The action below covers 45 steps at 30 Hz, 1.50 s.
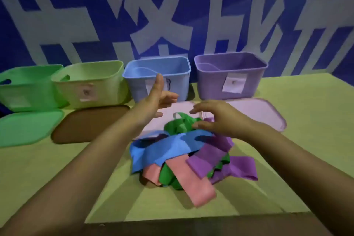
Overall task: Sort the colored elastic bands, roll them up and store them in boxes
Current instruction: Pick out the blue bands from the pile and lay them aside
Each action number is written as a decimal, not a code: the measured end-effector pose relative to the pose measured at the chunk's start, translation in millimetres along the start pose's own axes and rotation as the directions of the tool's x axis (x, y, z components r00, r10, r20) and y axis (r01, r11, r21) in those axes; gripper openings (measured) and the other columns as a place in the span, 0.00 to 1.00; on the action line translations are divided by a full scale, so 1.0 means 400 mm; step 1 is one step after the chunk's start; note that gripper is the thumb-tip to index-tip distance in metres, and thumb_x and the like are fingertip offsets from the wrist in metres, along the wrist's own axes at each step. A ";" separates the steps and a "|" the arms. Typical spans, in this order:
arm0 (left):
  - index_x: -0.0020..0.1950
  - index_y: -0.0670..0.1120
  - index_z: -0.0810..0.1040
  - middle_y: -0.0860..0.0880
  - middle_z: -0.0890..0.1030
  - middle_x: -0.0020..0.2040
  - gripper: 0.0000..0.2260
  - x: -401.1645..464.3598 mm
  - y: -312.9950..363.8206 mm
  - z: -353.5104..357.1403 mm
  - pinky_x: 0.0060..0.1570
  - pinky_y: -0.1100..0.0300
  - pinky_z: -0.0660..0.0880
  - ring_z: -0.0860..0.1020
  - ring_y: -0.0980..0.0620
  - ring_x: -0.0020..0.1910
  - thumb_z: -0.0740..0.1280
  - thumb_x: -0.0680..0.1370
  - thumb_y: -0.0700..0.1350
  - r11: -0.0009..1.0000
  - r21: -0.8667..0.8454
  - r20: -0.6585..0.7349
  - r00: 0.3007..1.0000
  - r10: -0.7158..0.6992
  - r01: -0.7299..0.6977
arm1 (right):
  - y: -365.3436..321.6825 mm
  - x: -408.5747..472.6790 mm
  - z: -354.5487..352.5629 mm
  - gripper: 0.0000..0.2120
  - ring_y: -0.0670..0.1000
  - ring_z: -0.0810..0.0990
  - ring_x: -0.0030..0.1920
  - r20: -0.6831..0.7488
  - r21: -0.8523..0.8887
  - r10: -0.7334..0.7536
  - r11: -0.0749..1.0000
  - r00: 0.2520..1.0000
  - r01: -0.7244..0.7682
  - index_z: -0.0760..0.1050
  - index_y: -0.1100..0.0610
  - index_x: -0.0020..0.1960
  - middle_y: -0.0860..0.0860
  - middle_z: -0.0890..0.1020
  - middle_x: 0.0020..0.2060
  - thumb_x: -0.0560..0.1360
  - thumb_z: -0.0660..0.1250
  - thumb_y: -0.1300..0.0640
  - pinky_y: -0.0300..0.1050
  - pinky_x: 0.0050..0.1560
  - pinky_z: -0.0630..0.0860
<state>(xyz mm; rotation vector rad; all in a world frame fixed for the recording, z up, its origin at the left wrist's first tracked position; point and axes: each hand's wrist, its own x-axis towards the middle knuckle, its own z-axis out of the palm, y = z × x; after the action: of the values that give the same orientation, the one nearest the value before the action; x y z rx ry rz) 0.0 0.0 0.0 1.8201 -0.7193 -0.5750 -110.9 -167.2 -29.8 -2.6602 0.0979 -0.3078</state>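
From the head camera, a tangled heap of elastic bands (183, 157) lies on the yellow-green table (306, 140), near its front edge and well short of the boxes. A blue band (164, 147) drapes across the top, its long axis running left to right. Pink bands (191, 182) point toward the viewer, and purple bands (229, 161) trail off to the right. A green band (180, 123) loops up at the far side.

The right hand (216, 119) hovers directly over that green loop, fingers spread and lightly curved, gripping nothing. It is clearly the nearer hand. The left hand (159, 99) is raised left of the heap, fingers straight, empty.

Behind stand four open boxes: green (28, 86), pale yellow-green (92, 84), blue (159, 78) and purple (229, 74). Their lids (268, 113) lie flat in front of them.
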 end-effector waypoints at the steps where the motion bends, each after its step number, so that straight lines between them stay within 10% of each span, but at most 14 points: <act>1: 0.51 0.53 0.79 0.50 0.80 0.57 0.38 -0.008 -0.020 0.009 0.62 0.53 0.68 0.76 0.54 0.59 0.40 0.63 0.72 0.998 0.056 0.010 1.000 0.025 -0.026 | 0.011 -0.005 0.022 0.21 0.51 0.75 0.58 0.057 -0.068 -0.008 0.998 0.998 0.012 0.75 0.51 0.62 0.50 0.77 0.58 0.71 0.71 0.47 0.42 0.58 0.68; 7: 0.57 0.51 0.78 0.53 0.82 0.54 0.19 -0.057 -0.092 0.072 0.57 0.58 0.73 0.79 0.56 0.55 0.61 0.75 0.62 0.916 0.356 0.087 0.982 0.165 -0.185 | 0.003 -0.023 0.076 0.20 0.53 0.76 0.54 0.081 -0.332 0.015 0.943 0.997 0.013 0.75 0.50 0.62 0.52 0.77 0.55 0.71 0.72 0.54 0.47 0.54 0.73; 10: 0.66 0.47 0.72 0.49 0.77 0.63 0.19 -0.051 -0.114 0.107 0.61 0.56 0.72 0.76 0.51 0.61 0.68 0.76 0.46 0.755 0.618 0.117 0.975 0.188 -0.220 | -0.016 -0.027 0.095 0.17 0.55 0.76 0.54 0.060 -0.395 0.036 0.919 0.998 -0.009 0.77 0.50 0.60 0.52 0.79 0.54 0.71 0.72 0.55 0.49 0.53 0.75; 15: 0.61 0.50 0.75 0.48 0.76 0.60 0.19 -0.030 -0.139 0.142 0.60 0.49 0.71 0.75 0.46 0.58 0.72 0.72 0.50 0.457 0.879 0.106 0.990 0.094 -0.137 | -0.026 -0.063 0.126 0.21 0.55 0.75 0.56 -0.015 -0.418 0.112 0.902 0.994 -0.108 0.75 0.49 0.60 0.52 0.77 0.57 0.69 0.72 0.48 0.48 0.51 0.71; 22: 0.35 0.53 0.73 0.53 0.77 0.38 0.11 -0.012 -0.072 0.132 0.50 0.57 0.73 0.77 0.49 0.45 0.71 0.72 0.40 0.757 0.619 -0.057 0.949 0.311 -0.210 | 0.033 -0.112 0.099 0.29 0.58 0.73 0.58 -0.258 -0.153 0.227 0.950 0.939 -0.272 0.67 0.55 0.66 0.56 0.70 0.60 0.69 0.72 0.46 0.50 0.56 0.72; 32: 0.42 0.47 0.76 0.51 0.78 0.39 0.06 -0.049 0.086 0.101 0.39 0.63 0.71 0.76 0.53 0.41 0.68 0.75 0.37 0.817 0.384 -0.317 0.770 0.554 -0.429 | -0.040 -0.065 -0.009 0.20 0.50 0.77 0.38 -0.414 0.452 0.376 0.876 0.829 -0.172 0.74 0.60 0.55 0.51 0.79 0.40 0.75 0.66 0.44 0.43 0.35 0.74; 36: 0.49 0.45 0.77 0.52 0.77 0.41 0.04 -0.103 0.134 0.099 0.47 0.56 0.76 0.76 0.51 0.44 0.69 0.75 0.40 0.832 0.274 -0.322 0.769 0.552 -0.482 | -0.109 -0.073 -0.054 0.19 0.48 0.74 0.28 -0.221 0.895 0.485 0.446 0.846 -0.023 0.75 0.60 0.54 0.52 0.76 0.28 0.78 0.60 0.44 0.41 0.27 0.74; 40: 0.45 0.47 0.76 0.50 0.78 0.43 0.04 -0.175 0.126 0.112 0.46 0.56 0.76 0.76 0.51 0.44 0.69 0.75 0.40 0.836 0.222 -0.305 0.779 0.549 -0.502 | -0.159 -0.097 -0.095 0.18 0.52 0.81 0.43 -0.088 0.996 0.378 0.059 0.922 0.071 0.75 0.57 0.53 0.55 0.82 0.41 0.76 0.62 0.42 0.45 0.40 0.77; 45: 0.40 0.48 0.74 0.52 0.77 0.38 0.08 -0.288 0.074 0.125 0.39 0.67 0.73 0.76 0.58 0.37 0.70 0.74 0.38 0.832 0.135 -0.263 0.790 0.554 -0.538 | -0.227 -0.136 -0.069 0.06 0.55 0.80 0.48 -0.311 0.928 0.331 0.310 0.891 0.209 0.76 0.54 0.50 0.54 0.80 0.46 0.74 0.68 0.62 0.47 0.44 0.78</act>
<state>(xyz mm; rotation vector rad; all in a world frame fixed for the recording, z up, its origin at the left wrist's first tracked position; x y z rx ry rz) -121.2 41.1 16.6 1.5876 -1.0087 0.1015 -168.5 -91.8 24.3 -1.2906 0.1159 -0.7046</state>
